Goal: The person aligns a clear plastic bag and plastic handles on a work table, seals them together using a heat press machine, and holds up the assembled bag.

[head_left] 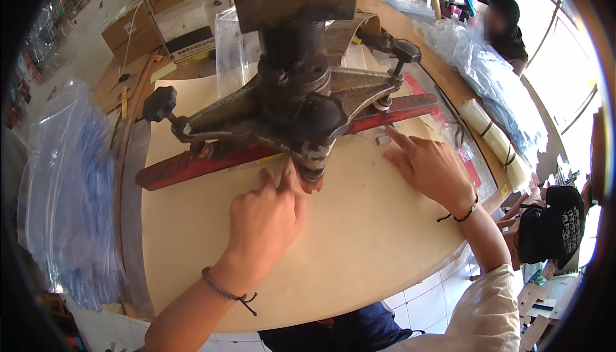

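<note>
**A:** head cam: left hand (266,214) is loosely curled, gripping nothing, fingertips pushing at the clear plastic sheet (420,146) under the red bar (212,159) of the press (295,105).

**B:** yep, right hand (427,166) lies flat and open on it. Sheet looks placed and lined up, I think, hard to tell. Pressing not done yet.

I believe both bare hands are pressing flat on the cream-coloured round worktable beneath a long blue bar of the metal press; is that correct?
Not quite: the long bar under the dark metal press is red, not blue, as the head view shows. The left hand and right hand do rest on the cream-coloured round worktable beside it.
</note>
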The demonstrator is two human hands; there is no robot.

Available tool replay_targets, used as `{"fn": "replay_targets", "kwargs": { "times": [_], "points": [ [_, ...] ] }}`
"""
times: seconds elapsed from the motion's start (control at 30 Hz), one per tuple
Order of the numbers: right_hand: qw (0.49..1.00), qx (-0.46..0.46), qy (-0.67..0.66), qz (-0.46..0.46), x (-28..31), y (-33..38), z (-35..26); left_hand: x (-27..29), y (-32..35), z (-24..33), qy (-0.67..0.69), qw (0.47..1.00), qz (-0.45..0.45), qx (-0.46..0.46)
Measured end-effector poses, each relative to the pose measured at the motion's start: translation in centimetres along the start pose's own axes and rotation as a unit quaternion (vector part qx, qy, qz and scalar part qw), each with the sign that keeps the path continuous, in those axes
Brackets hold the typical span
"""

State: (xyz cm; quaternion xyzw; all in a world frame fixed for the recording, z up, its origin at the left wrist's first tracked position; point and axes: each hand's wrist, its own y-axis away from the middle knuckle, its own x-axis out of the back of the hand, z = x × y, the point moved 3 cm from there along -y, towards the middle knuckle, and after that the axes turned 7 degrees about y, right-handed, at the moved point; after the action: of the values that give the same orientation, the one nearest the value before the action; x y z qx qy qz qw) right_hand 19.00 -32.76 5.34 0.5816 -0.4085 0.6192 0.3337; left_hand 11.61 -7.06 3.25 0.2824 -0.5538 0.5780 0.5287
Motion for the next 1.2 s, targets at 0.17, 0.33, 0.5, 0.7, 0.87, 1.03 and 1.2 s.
{"fn": "replay_targets", "kwargs": {
  "times": [0.17, 0.33, 0.5, 0.7, 0.87, 1.03, 1.2],
  "points": [
    [0.995, 0.012, 0.058, 0.081, -0.2, 0.5, 0.4, -1.2, -0.4, 0.0, -0.003, 1.0, -0.002, -0.004],
    [0.992, 0.033, 0.072, 0.095, -0.6, 0.4, -0.5, -0.9, 0.1, -0.5, 0.012, 1.0, 0.007, 0.001],
    [0.995, 0.009, 0.055, 0.088, -0.2, 0.5, -0.5, -0.9, 0.1, -0.2, 0.001, 1.0, -0.004, 0.005],
    [0.985, 0.089, 0.067, 0.128, -0.2, 0.4, -1.2, -0.5, 0.7, -0.8, 0.017, 1.0, 0.0, 0.008],
    [0.988, 0.09, 0.039, 0.117, -0.6, 0.2, -0.6, -0.8, 0.1, -0.5, -0.009, 0.999, -0.025, 0.028],
    [0.99, 0.073, 0.037, 0.117, -0.4, 0.2, -0.7, -0.2, 0.3, -0.6, 0.007, 1.0, -0.018, 0.022],
    [0.991, 0.081, 0.0, 0.111, -1.4, 0.8, 0.1, -0.4, 0.0, -0.6, 0.0, 0.999, -0.047, 0.017]
  ]
}}
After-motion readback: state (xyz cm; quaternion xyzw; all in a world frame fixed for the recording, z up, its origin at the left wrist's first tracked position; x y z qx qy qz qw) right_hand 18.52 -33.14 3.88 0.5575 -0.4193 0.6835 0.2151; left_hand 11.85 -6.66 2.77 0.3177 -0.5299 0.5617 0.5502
